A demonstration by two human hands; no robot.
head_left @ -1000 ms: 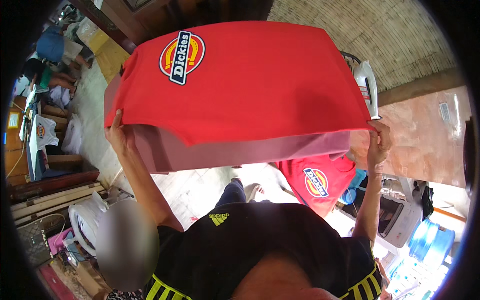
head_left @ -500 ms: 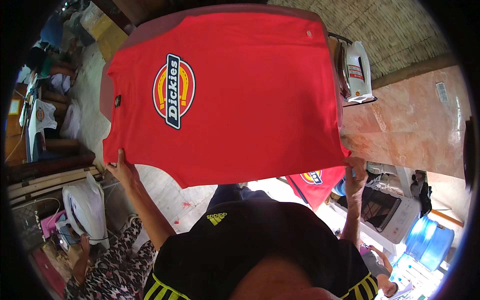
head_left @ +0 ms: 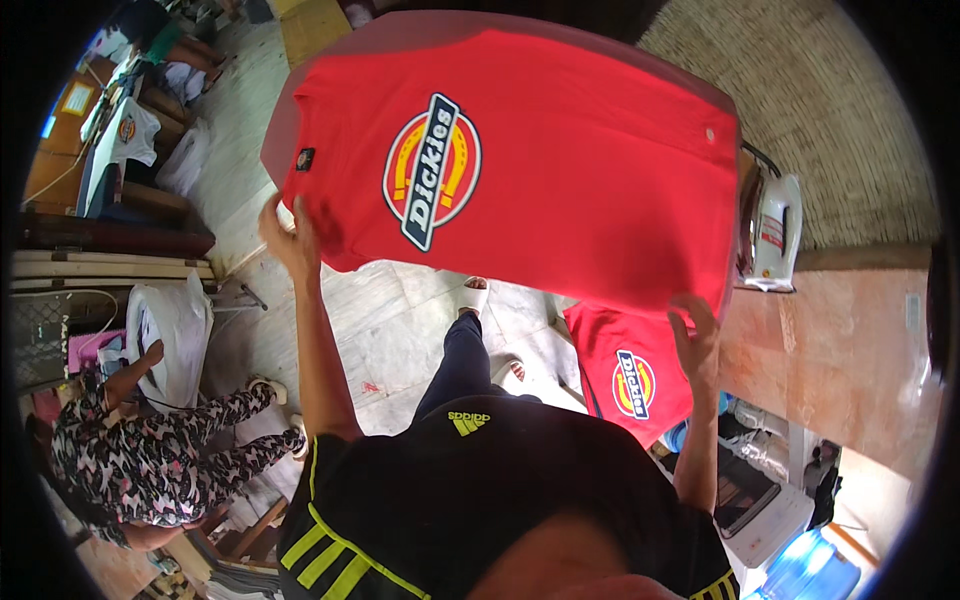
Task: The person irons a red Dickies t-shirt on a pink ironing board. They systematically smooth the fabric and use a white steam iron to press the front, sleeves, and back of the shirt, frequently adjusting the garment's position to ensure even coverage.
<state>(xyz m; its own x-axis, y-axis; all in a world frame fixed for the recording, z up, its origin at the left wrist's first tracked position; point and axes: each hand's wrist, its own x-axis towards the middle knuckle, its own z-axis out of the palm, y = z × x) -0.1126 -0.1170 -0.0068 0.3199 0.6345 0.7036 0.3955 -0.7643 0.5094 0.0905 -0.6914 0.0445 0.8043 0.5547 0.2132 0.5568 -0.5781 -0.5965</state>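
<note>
A red sleeveless shirt with a round horseshoe print lies spread over a padded pressing board. Its neck is toward my left and its hem toward my right. My left hand is at the armhole side of the shirt, fingers apart, touching or just beside the cloth. At the near hem corner my right hand has its fingers curved and spread, close against the fabric. Below, between my body and the board, a second red shirt with the same print lies partly covered by the board.
A white iron rests on a wire stand at the board's right end. Beyond it is a pinkish stone-patterned panel. On the left another person in patterned clothes handles a white bundle. A blue water jug is at lower right.
Both hands have gone from pinching the shirt's near corners to spread fingers. The near edge, earlier stretched toward me, now lies back along the board. The view has shifted, showing more floor.
</note>
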